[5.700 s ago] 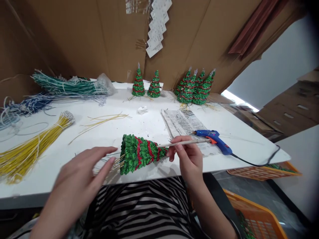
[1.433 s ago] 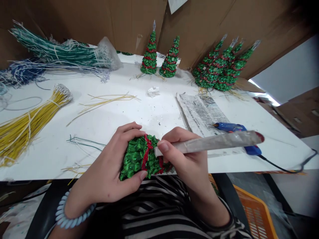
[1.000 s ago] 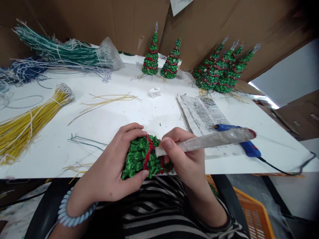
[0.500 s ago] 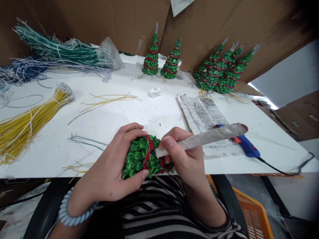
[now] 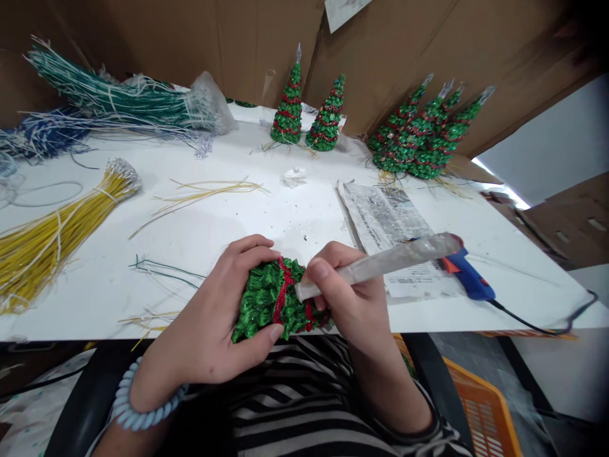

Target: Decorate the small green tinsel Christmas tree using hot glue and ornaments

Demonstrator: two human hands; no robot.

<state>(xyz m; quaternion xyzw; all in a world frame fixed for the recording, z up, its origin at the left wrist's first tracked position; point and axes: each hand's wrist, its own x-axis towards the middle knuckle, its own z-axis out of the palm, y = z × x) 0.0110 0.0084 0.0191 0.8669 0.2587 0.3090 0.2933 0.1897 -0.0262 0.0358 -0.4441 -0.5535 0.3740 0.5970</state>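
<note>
And there it is: the far end of the wrapped stick (image 5: 404,258) has swung L vs. a sec ago, now over the blue glue gun (image 5: 471,279), while the held tree (image 5: 261,297) hasn't budged.

Biggest first: brown cardboard wall (image 5: 181,41) across the back, white counter (image 5: 190,254) in front. On the counter's L side, a green-and-white wire bundle (image 5: 137,100) at the rear, a blue bundle (image 5: 52,134) beside it, and a yellow bundle (image 5: 61,231) nearer, tied w/ white strips. On the R, newspaper (image 5: 380,222) lies flat, glue gun partly on it, cord trailing R. Down below, R side, an orange crate (image 5: 485,406).

Four trees (image 5: 419,136) crowd together at back R, clear tips up; two more trees (image 5: 307,114) stand upright, back ctr.

Now the action, near edge of the counter, ctr: the held tree lies on its side, green w/ red garland, wide end L. L hand (image 5: 204,324) has its grip clamped around the wide end, fingers over the top, thumb on the near side. R hand (image 5: 354,295) has its grip closed on the wrapped stick, thumb and fingers pinching near the lower end, which is right at the garland; actual contact is hard to tell from here, tbh.

Smallest stuff: loose yellow wires (image 5: 204,190) and a crumpled white scrap (image 5: 295,177), mid-counter.
</note>
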